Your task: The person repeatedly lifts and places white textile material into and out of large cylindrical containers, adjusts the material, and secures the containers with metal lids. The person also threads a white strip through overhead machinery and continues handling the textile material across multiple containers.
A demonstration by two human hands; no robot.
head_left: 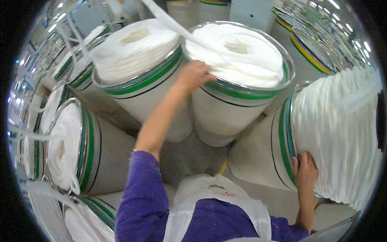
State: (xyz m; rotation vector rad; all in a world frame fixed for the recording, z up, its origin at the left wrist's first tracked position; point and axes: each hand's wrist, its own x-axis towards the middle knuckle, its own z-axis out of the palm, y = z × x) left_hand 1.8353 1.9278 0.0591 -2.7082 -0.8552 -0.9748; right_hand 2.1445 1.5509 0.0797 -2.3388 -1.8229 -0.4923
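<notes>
A tall white sliver can (pixel 229 111) with a green band stands ahead of me, coiled white fibre sliver (pixel 258 52) filling its top. My left hand (pixel 194 76) reaches forward with fingers curled over the near left part of its metal rim. To my right, another sliver can (pixel 262 149) carries a high stack of sliver coils (pixel 334 129) rising well above its rim. My right hand (pixel 307 170) is closed around that can's rim, close against the coils; the fingertips are partly hidden. A loose sliver strand (pixel 169 22) runs from above down onto the middle can's coils.
Another full can (pixel 141 97) stands left of the middle one. More cans (pixel 109 153) line my left side, with strands hanging among them. Yellow-and-green-banded cans (pixel 308 52) stand at the far right. A grey machine cabinet (pixel 250 16) is behind. Grey floor (pixel 187 157) shows between the cans.
</notes>
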